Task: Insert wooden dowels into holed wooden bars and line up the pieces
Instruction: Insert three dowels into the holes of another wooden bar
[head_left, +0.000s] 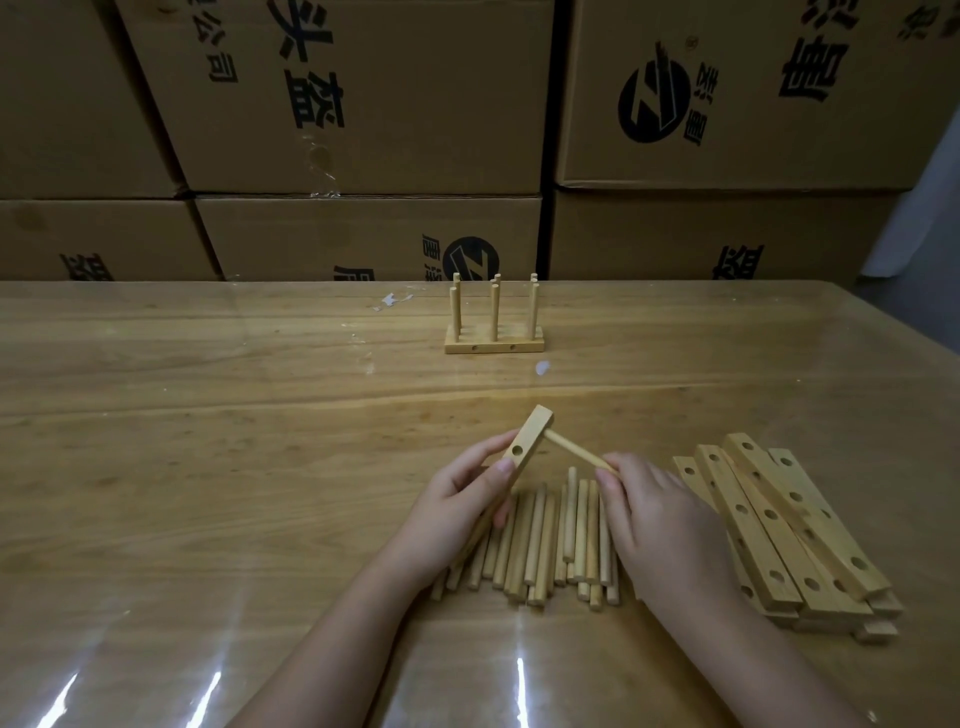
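My left hand (457, 504) grips a holed wooden bar (524, 447), tilted with its far end raised above the table. My right hand (660, 514) pinches a wooden dowel (576, 453) whose far tip sits in the bar's upper end. Under both hands lies a row of several loose dowels (540, 540). A stack of several holed bars (784, 525) lies to the right of my right hand. Farther back stand finished bars with upright dowels (494, 322), set side by side.
The wooden table (208, 467) has a glossy clear cover with light glare near the front edge. Stacked cardboard boxes (363, 104) form a wall behind the table's far edge. A small white scrap (389, 300) lies near the finished pieces.
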